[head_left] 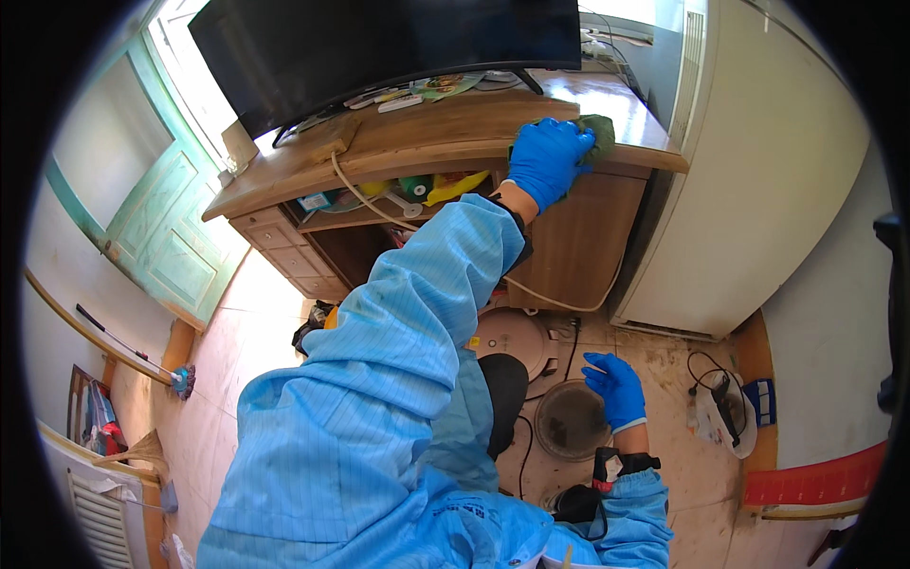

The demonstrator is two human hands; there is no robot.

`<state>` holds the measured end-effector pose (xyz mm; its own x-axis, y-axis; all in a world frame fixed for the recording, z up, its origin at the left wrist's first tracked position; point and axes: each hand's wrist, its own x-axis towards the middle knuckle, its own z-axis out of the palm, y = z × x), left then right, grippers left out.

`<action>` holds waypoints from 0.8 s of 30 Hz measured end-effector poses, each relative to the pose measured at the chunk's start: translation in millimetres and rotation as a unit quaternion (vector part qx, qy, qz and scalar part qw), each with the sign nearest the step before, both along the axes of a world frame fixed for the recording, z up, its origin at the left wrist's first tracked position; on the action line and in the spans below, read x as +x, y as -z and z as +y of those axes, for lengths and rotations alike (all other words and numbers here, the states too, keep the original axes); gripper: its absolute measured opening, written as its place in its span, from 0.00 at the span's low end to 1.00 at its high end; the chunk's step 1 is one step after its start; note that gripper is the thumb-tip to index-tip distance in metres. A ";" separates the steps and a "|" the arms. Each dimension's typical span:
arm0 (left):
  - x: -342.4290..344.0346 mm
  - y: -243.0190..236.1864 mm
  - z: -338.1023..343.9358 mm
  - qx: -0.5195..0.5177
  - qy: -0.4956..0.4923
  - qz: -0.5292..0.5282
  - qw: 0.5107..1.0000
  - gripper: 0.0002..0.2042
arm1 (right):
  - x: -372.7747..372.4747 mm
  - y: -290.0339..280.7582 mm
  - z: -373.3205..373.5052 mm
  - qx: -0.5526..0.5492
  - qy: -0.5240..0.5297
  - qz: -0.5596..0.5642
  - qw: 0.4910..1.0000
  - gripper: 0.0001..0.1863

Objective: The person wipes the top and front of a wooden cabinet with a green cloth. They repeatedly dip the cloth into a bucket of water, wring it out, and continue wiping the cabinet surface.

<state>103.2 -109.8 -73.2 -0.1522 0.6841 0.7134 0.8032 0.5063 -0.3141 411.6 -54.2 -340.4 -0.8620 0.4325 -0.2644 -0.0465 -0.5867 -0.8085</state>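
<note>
My left hand [550, 161], in a blue glove, grips a green cloth [595, 136] on the front edge of the wooden cabinet top [464, 123], near its right end. My sleeved left arm reaches up across much of the view and hides part of the cabinet. A pale cord [346, 180] hangs over the cabinet front, past cluttered shelves. My right hand [616, 394], also gloved, is held low with its fingers apart and nothing in them, above or beside a dark round pan [569, 427] near a pinkish round appliance [521, 341] on the floor.
A black television [379, 47] stands on the cabinet. A white fridge [730, 190] is at the right, a pale green door [171, 237] at the left. A broom and mop [182, 379] lean by the left wall. Cords and a plastic bag [735, 412] lie on the tiled floor [227, 370].
</note>
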 end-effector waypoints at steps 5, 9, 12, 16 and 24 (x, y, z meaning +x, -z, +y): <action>-1.2 -2.7 -5.0 0.005 0.015 -0.043 0.999 0.18 | -11.9 -0.6 -0.9 0.002 0.009 0.000 1.000 0.19; 23.9 25.6 -24.5 0.081 0.151 -0.231 0.958 0.16 | -31.7 -23.6 -10.1 0.005 -0.011 0.032 0.999 0.28; 72.5 82.8 -52.5 0.018 0.182 -0.361 0.915 0.17 | -44.3 -48.7 -22.9 -0.091 -0.027 0.098 0.991 0.35; 119.2 130.1 -67.7 -0.209 0.137 -0.487 0.837 0.27 | -57.3 -59.9 -34.5 -0.194 -0.033 0.168 0.966 0.38; 13.2 74.2 -139.5 0.049 0.191 -0.182 0.963 0.28 | -61.4 -41.5 -29.2 -0.216 0.101 0.205 0.949 0.26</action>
<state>116.4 -249.3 -147.4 -0.1555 0.6717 0.7244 0.9846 0.1645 0.0587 350.3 -83.4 -298.9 -0.8420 0.5271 -0.1149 -0.4519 -0.8055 -0.3834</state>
